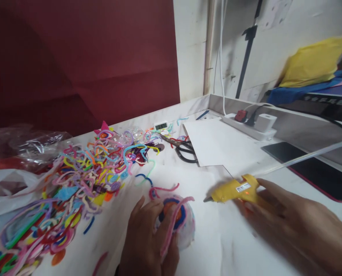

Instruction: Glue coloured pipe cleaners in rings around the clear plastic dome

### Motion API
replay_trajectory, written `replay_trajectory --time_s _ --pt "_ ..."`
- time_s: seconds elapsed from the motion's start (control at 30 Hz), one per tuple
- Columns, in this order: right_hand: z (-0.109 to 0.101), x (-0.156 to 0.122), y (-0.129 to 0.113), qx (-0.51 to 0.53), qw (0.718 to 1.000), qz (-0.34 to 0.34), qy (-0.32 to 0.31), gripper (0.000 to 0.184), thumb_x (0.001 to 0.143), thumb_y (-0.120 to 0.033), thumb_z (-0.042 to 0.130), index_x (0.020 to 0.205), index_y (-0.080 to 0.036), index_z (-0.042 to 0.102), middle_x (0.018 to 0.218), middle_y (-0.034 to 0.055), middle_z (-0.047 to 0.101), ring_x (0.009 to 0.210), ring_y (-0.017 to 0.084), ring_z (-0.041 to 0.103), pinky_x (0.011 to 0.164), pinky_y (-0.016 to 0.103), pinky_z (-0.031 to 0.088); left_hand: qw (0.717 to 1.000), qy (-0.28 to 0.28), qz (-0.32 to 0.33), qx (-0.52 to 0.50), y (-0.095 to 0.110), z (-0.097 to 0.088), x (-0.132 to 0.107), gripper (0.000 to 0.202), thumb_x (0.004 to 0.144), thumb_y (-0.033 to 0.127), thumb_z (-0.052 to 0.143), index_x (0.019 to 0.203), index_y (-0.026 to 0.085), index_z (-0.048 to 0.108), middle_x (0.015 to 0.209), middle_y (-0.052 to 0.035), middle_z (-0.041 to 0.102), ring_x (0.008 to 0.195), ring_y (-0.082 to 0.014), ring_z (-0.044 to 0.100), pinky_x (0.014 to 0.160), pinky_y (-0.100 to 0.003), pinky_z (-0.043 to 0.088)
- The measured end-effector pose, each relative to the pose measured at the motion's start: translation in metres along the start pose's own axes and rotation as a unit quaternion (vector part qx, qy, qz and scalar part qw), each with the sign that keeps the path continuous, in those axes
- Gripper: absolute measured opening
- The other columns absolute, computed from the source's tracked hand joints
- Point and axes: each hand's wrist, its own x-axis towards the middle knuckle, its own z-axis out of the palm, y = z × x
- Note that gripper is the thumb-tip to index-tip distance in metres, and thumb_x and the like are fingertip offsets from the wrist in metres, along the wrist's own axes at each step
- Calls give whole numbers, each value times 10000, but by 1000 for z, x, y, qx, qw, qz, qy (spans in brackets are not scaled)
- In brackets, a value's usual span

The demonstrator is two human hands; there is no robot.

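My left hand (149, 239) is closed with a pink pipe cleaner (172, 226) between its fingers. This pipe cleaner crosses a whitish round craft piece (188, 224) with an orange centre and blue ring, and my hand rests against that piece, partly covering it. Another pink pipe cleaner (168, 188) curls at the piece's far edge, beside a dark blue one (143, 176). In my right hand (291, 218) is a yellow hot glue gun (231, 190), gripped by its handle. Its nozzle points left, a little apart from the round piece; a small orange light shows on its side.
A tangled heap of coloured pipe cleaners (84, 172) covers the left side, near clear plastic bags (38, 143). Black-handled scissors (185, 149) lie beside white paper (211, 142). At right are a power strip (248, 128), a dark phone (309, 168) and a pale cord (311, 155).
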Motion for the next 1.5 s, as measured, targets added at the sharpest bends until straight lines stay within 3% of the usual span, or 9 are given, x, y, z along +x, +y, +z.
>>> replay_trajectory --time_s 0.1,0.17,0.23,0.3,0.4,0.63,0.87,1.07,1.5 --pt "3 -12 -5 -64 993 -92 47 411 900 -522 357 1095 -277 622 964 127 701 836 354 662 622 479 537 1000 0 -3 0 0 -1 1 392 870 150 550 1261 130 548 1200 -121 530 1170 -275 510 1097 -494 346" --pt "2 -18 -20 -26 984 -166 54 301 924 -357 426 1161 -280 593 1058 105 672 933 307 645 719 436 535 1000 -10 0 2 0 -2 1 399 864 149 563 1263 140 548 1195 -120 544 1167 -274 520 1092 -492 361" --pt "0 -21 -42 29 972 -228 50 345 914 -248 483 1256 -238 533 1154 111 642 1025 277 625 787 399 529 1000 -18 -4 4 -1 -2 1 396 875 162 552 1271 154 545 1208 -120 544 1176 -274 518 1095 -494 359" --pt "0 -22 -66 67 960 -267 56 357 910 -201 510 1266 -212 530 1154 114 657 1061 278 619 856 418 512 1000 -15 -11 -1 -1 -2 0 384 898 188 518 1280 170 537 1218 -117 539 1183 -271 511 1099 -495 350" --pt "4 -21 -94 126 938 -324 14 222 935 -149 448 1072 -206 612 1020 91 719 985 262 655 843 414 526 1000 -17 -17 -7 -3 -2 -2 387 914 208 513 1301 182 520 1217 -110 537 1180 -263 508 1101 -489 341" --pt "19 -16 -111 151 925 -347 -31 279 952 -150 462 1203 -150 585 1131 113 693 1004 256 621 822 378 520 999 -27 -20 -37 -4 -3 -4 355 960 217 460 1307 177 523 1228 -104 530 1209 -242 477 1117 -469 288" --pt "15 6 -132 205 924 -302 -116 212 958 -150 475 849 -189 653 820 38 668 739 175 587 644 291 483 997 -30 -48 -57 -4 0 -3 382 971 223 439 1347 232 504 1210 -85 573 1166 -246 530 1106 -503 304" --pt "16 12 -137 185 927 -312 -91 85 868 -120 622 834 -188 659 797 15 673 721 171 592 614 281 463 996 -45 -62 -55 -5 0 -4 364 977 263 437 1331 228 512 1220 -96 598 1159 -257 552 1098 -519 316" --pt "20 10 -142 147 945 -281 -83 195 734 -44 725 724 -215 633 675 -35 621 606 139 555 512 251 378 992 -66 -67 -84 -10 -4 -4 344 956 228 479 1299 209 501 1198 -73 617 1149 -227 559 1124 -483 293"
